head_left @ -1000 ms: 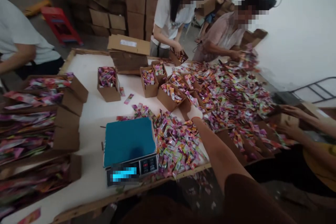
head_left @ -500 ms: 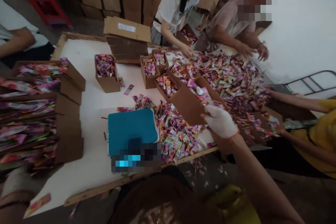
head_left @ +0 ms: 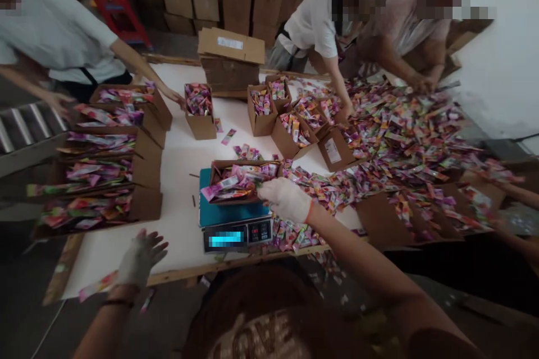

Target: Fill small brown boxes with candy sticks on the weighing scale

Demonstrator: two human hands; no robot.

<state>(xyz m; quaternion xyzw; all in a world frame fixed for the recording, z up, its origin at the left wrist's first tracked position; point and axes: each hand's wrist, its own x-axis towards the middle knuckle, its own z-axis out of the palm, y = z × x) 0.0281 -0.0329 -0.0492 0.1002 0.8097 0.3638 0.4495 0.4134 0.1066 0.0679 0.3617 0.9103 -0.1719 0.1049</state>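
A cardboard box of pink and purple packets (head_left: 240, 180) lies on the teal plate (head_left: 236, 214) of a digital scale whose front panel (head_left: 259, 232) faces me. My right hand (head_left: 287, 199), in a white glove, is at the right end of this box, its fingers closed on that end. My left hand (head_left: 141, 258), in a glove with bare fingertips, hovers over the near left of the white table (head_left: 177, 235) with fingers spread and nothing in it. Close to it is a loose packet (head_left: 97, 286). Several filled boxes (head_left: 147, 202) stand in a row at the left.
Loose packets (head_left: 404, 129) are heaped on the right. More filled boxes (head_left: 200, 126) stand mid-table, with flattened cardboard (head_left: 229, 67) behind. A co-worker's hand (head_left: 174, 98) is by one box; other people reach in from the back and right. A red stool (head_left: 120, 14) is behind.
My right hand has moved left with the box, which now lies on the scale. My left hand has come up from the lower left, fingers spread. A co-worker at the left reaches over the table.
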